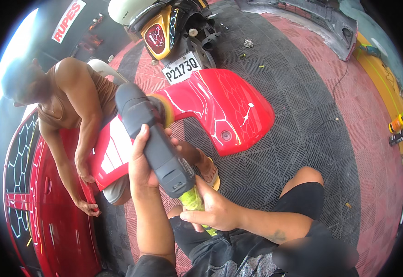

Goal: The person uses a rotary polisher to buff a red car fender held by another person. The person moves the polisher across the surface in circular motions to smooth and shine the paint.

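My left hand (142, 162) grips the body of a dark grey power polisher (165, 161). My right hand (217, 209) is closed around its rear end, where crumpled yellow-green wrapping (191, 200) shows. The polisher's head is tilted sideways. Its round yellowish pad (169, 110) is at the edge of a glossy red painted vehicle panel (236, 104), apparently touching it; the head partly hides the contact. A round fitting (226, 135) sits in the panel's near corner. Another person's hands (86, 175) are at the panel's left end.
That person (78, 93) crouches at the left beside a red car (61, 214). A scooter (174, 31) stands beyond the panel. A bumper cover (336, 33) lies far right, near bottles (396, 124). A thin cord (340, 81) and litter (248, 43) lie on grid floor tiles (291, 114).
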The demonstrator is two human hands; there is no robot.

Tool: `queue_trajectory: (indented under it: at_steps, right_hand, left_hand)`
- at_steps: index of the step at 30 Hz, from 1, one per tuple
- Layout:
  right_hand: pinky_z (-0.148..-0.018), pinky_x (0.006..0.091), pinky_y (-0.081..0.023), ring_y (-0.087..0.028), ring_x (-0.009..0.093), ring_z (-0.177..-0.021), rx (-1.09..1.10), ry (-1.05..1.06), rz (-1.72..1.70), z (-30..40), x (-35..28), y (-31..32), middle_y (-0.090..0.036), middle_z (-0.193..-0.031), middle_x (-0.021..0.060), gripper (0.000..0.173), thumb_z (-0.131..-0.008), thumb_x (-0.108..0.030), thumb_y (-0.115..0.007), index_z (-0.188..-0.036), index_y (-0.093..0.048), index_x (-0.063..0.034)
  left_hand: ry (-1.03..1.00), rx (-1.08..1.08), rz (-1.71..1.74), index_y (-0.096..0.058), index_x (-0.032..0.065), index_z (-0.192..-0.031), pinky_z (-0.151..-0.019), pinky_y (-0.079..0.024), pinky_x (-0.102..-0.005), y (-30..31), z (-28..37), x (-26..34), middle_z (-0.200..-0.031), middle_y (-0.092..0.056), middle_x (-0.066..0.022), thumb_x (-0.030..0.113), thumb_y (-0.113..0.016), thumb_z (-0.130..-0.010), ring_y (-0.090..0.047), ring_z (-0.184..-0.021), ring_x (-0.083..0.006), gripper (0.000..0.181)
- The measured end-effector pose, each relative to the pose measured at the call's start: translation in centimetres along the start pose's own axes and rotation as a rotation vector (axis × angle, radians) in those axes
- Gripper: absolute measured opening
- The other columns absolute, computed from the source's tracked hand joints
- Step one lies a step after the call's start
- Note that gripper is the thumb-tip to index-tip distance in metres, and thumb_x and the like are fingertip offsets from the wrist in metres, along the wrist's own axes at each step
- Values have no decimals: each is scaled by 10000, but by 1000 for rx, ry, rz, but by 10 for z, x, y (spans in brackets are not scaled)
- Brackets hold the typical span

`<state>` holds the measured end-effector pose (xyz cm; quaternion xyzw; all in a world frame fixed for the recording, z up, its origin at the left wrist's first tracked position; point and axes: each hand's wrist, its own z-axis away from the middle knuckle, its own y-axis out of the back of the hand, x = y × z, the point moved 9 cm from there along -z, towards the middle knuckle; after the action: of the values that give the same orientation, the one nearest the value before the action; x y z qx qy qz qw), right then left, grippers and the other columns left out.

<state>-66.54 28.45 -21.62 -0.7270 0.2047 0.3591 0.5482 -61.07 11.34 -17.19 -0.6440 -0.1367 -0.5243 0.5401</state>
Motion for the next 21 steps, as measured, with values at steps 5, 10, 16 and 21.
queue_trajectory:
  at_steps: [5, 10, 16, 21]
  right_hand:
    - [-540, 279, -561, -648, 121, -616, 173, -10, -9, 23, -14, 8, -634, -1008, 99, 754, -1032, -108, -715, -1596, -216, -68]
    - [-535, 285, -574, -660, 127, -609, 191, 52, 42, 21, -26, 20, -636, -1020, 106, 686, -1027, -90, -713, -1543, -261, -65]
    - [-518, 290, -567, -658, 129, -602, 186, 42, -18, 20, -29, 15, -624, -1046, 106, 729, -1019, -81, -710, -1574, -237, -74]
    - [-508, 291, -559, -653, 130, -594, 148, 27, 20, 15, -24, 12, -622, -1053, 105, 750, -1012, -82, -710, -1581, -220, -75]
  left_hand:
    - [106, -90, -32, -563, -43, -1355, -771, -701, -483, -38, -11, -31, -1102, -743, -227, 406, -695, -1085, -797, -859, -344, 540]
    - [136, -73, -75, -528, -22, -1416, -777, -699, -489, -48, -27, -35, -1110, -740, -212, 395, -716, -1072, -797, -879, -334, 573]
    - [111, -73, -84, -539, -29, -1402, -789, -699, -487, -46, -20, -28, -1126, -738, -202, 415, -723, -1067, -794, -898, -332, 586]
    - [77, -47, -112, -557, -46, -1373, -781, -699, -482, -39, -17, -21, -1119, -740, -206, 431, -713, -1072, -792, -887, -333, 585]
